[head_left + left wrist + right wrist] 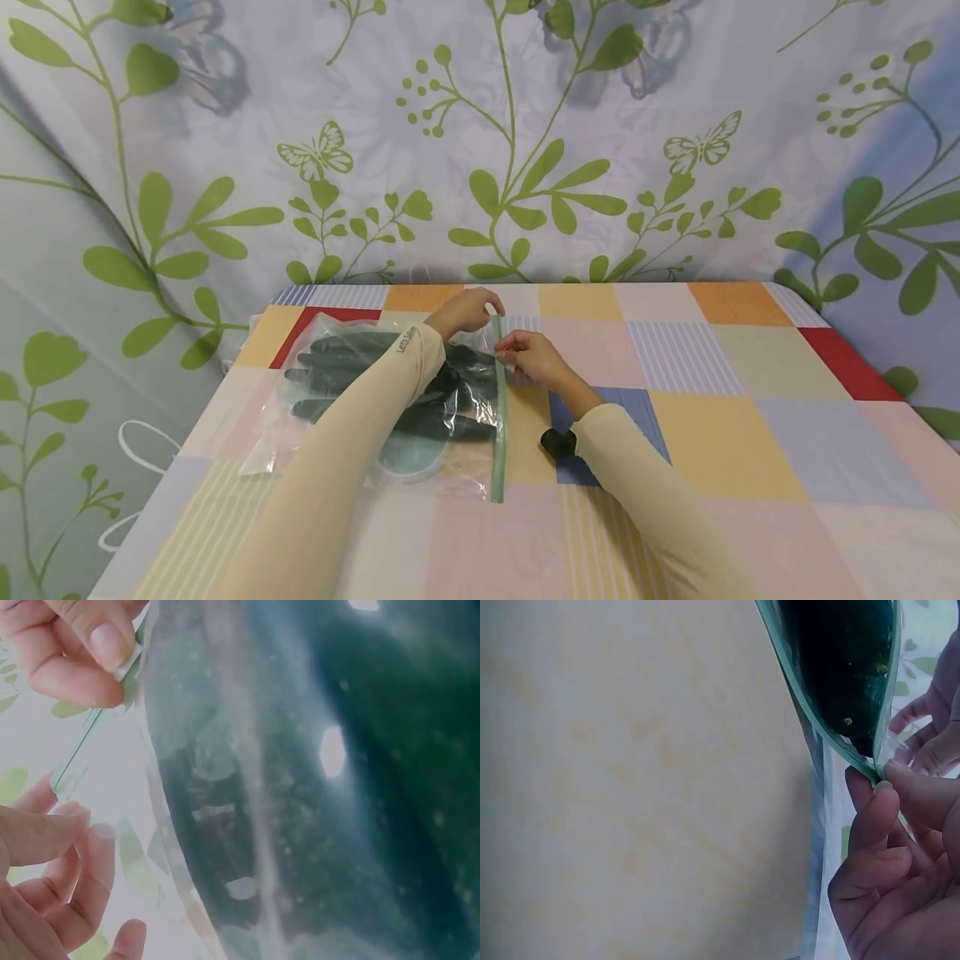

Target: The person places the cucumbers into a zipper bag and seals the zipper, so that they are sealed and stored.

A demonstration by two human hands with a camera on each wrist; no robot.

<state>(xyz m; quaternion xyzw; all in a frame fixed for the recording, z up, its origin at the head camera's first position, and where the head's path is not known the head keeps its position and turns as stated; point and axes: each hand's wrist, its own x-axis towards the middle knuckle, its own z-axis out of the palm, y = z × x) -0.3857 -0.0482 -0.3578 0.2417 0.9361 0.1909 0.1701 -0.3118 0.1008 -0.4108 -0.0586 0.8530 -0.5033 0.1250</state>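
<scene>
Plastic bag [390, 400]: clear, lying flat on the near-left part of the checked tablecloth [720, 417]; I am seeing dark green gloves [352, 367] sealed up inside it, fingers pointing left.
Zip strip [498, 417]: pale green, running near to far along the bag's right edge; both hands are meeting at its far end.
Left hand [468, 310]: I am reading it as curled over the far tip of the strip, fingers pinching there; the sleeve is crossing over the bag.
Right hand [534, 357]: pinching the strip just nearer than the left hand, thumb and fingers closed on it.
Head view only: I am getting the whole layout from here, the leaf-print curtain [480, 142] behind the table and a small black object [558, 442] at the right wrist.
Left wrist view only: the gloves [360, 787] are filling the frame through the plastic, and a thumb and fingertip [105, 645] are squeezing the green edge at top left.
Right wrist view only: I am seeing the bag mouth [832, 727] edge-on, a dark glove [840, 667] inside, fingertips [881, 802] clamping its lower corner.
</scene>
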